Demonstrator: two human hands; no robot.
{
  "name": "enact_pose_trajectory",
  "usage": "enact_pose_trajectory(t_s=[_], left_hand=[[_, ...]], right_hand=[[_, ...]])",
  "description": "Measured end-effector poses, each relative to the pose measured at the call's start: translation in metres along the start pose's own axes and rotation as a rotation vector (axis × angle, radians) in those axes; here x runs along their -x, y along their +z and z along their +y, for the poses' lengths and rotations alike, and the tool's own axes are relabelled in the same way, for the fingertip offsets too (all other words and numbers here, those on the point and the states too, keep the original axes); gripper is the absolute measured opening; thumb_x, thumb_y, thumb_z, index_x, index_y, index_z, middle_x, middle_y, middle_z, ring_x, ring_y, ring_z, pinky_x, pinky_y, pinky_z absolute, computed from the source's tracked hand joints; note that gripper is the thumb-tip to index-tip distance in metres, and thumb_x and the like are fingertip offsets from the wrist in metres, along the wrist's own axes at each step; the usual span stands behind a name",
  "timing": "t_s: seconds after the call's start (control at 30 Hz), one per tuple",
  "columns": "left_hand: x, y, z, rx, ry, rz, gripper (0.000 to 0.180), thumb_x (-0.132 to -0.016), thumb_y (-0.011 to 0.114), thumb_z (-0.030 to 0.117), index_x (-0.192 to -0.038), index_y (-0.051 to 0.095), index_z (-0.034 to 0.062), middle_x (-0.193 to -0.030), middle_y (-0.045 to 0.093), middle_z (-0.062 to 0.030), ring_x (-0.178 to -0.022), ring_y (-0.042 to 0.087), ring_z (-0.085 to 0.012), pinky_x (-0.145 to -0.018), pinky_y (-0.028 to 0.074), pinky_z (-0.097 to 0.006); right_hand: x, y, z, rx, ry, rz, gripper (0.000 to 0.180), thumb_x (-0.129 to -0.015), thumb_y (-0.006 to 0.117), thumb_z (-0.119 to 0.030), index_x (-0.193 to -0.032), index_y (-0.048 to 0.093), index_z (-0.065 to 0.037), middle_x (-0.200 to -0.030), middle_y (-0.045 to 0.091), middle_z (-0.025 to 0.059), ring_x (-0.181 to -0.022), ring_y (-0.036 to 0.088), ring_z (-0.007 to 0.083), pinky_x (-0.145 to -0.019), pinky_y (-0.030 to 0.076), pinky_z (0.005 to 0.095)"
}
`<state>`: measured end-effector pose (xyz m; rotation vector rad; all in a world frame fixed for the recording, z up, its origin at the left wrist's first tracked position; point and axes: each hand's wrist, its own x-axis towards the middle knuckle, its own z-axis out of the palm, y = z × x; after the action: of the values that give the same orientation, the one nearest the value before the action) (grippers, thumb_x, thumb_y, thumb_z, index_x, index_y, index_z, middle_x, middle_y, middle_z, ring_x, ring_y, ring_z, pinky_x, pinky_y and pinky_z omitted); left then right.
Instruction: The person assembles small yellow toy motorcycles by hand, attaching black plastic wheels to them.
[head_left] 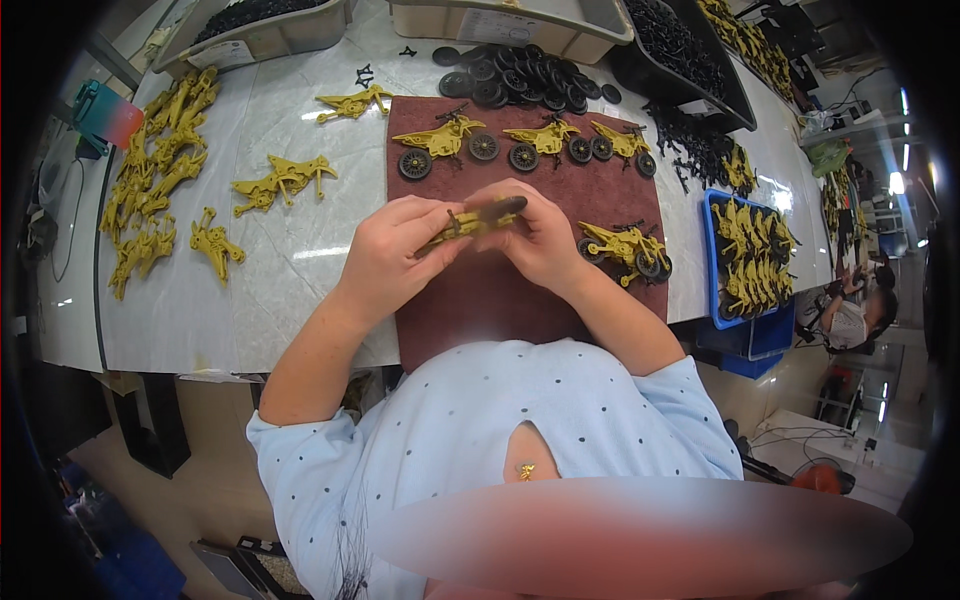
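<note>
My left hand [395, 248] grips one end of a yellow toy motorcycle body [463, 226] above the maroon cloth [460, 310]. The fingers of my right hand [540, 240] close round its other end, where a black wheel [503, 207] shows edge-on. Part of the body is hidden by my fingers and slightly blurred. Beyond my hands, three toy motorcycles with black wheels and handlebars stand in a row, the leftmost [440, 140] largest in view. Beside my right forearm lie more yellow motorcycles [625, 250] with black wheels.
Loose black wheels [520, 78] are heaped behind the cloth. Yellow bodies [150, 185] pile up at the left. Grey bins [510, 22] and a black bin [690, 60] line the far side. A blue tray [716, 255] of yellow toys sits at the right; another person [850, 315] is beyond.
</note>
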<state>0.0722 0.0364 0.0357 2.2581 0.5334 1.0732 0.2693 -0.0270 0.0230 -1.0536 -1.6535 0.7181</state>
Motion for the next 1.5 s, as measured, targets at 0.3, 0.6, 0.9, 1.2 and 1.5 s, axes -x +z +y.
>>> enact_pose_trajectory(t_s=[0.3, 0.6, 0.9, 1.2, 1.5], left_hand=[[0.003, -0.004, 0.007, -0.013, 0.092, 0.02, 0.024, -0.068, 0.076, 0.006, -0.09, 0.068, 0.0018, -0.078, 0.065, -0.0091, -0.071, 0.061, -0.0257, -0.066, 0.048, -0.035], [-0.003, 0.002, 0.012, 0.212, -0.142, 0.004, 0.024, -0.072, 0.076, 0.006, -0.094, 0.067, -0.0015, -0.081, 0.066, -0.0108, -0.073, 0.064, -0.0242, -0.065, 0.051, -0.034], [0.004, -0.001, 0.011, -0.001, -0.067, -0.027, 0.032, -0.064, 0.076, 0.002, -0.096, 0.07, 0.0044, -0.088, 0.067, -0.0078, -0.082, 0.064, -0.0245, -0.068, 0.051, -0.033], [-0.008, 0.001, 0.001, -0.334, 0.332, 0.253, 0.038, -0.06, 0.072, 0.004, -0.098, 0.072, 0.0087, -0.101, 0.064, -0.0071, -0.093, 0.06, -0.0274, -0.081, 0.047, -0.038], [-0.008, 0.008, 0.002, -0.069, 0.042, 0.097, 0.093, -0.062, 0.082, 0.043, -0.142, 0.045, 0.012, -0.143, 0.039, -0.0157, -0.126, 0.044, -0.0309, -0.1, 0.041, -0.041]], right_hand=[[0.007, 0.006, -0.026, 0.067, 0.065, 0.075, 0.03, -0.075, 0.071, 0.004, -0.104, 0.061, 0.001, -0.098, 0.061, 0.0086, -0.087, 0.061, 0.0183, -0.074, 0.051, 0.027], [0.007, -0.016, -0.019, 0.176, 0.007, -0.055, 0.038, -0.081, 0.071, 0.0, -0.116, 0.056, 0.003, -0.107, 0.059, 0.0072, -0.093, 0.061, 0.0161, -0.083, 0.052, 0.0264], [0.015, -0.01, -0.01, -0.034, 0.072, -0.014, 0.035, -0.079, 0.065, 0.009, -0.113, 0.057, 0.003, -0.11, 0.056, 0.0112, -0.097, 0.06, 0.0176, -0.081, 0.055, 0.027], [0.003, -0.032, -0.024, -0.638, 0.544, 0.277, 0.033, -0.098, 0.052, -0.017, -0.126, 0.053, 0.0, -0.119, 0.06, 0.0111, -0.106, 0.06, 0.0198, -0.089, 0.048, 0.0315], [0.011, -0.032, -0.026, -0.487, 0.559, 0.126, 0.037, -0.091, 0.065, -0.011, -0.124, 0.054, 0.001, -0.107, 0.064, 0.0068, -0.096, 0.061, 0.0115, -0.082, 0.05, 0.0255]])
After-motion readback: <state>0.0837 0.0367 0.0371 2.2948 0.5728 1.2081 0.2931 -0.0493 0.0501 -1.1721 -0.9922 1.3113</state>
